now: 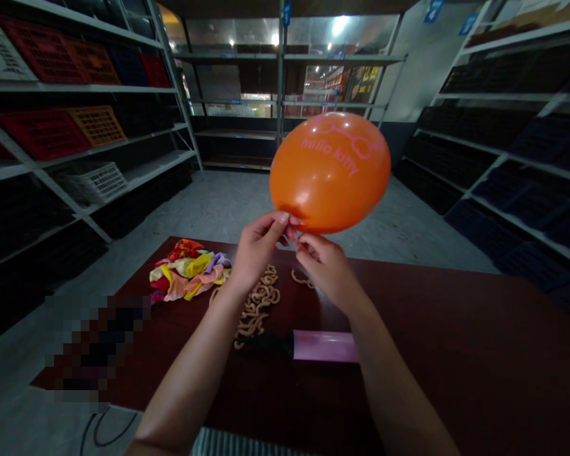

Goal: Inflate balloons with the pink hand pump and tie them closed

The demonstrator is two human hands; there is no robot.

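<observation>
- The orange balloon (pixel 330 172), inflated, stands in the upper right-centre of the frame, above the far edge of the bench (pixel 432 323). Its neck is at its lower left, so from the grip the body lies up and to the right, its axis rising that way.
- The left hand (pixel 263 237), at mid-frame, has thumb and fingers pinched narrow on the neck; it is the nearer.
- The right hand (pixel 323 256) is just below the balloon, fingertips bunched beside the neck; I cannot tell whether they hold it.
- Below the hands, near the centre, lie tan curled pieces (pixel 265 297).
- Left of centre is a heap of limp, many-coloured balloons (pixel 187 269).
- In the lower centre a pink pump (pixel 325 346) lies crosswise, partly behind the right forearm.
</observation>
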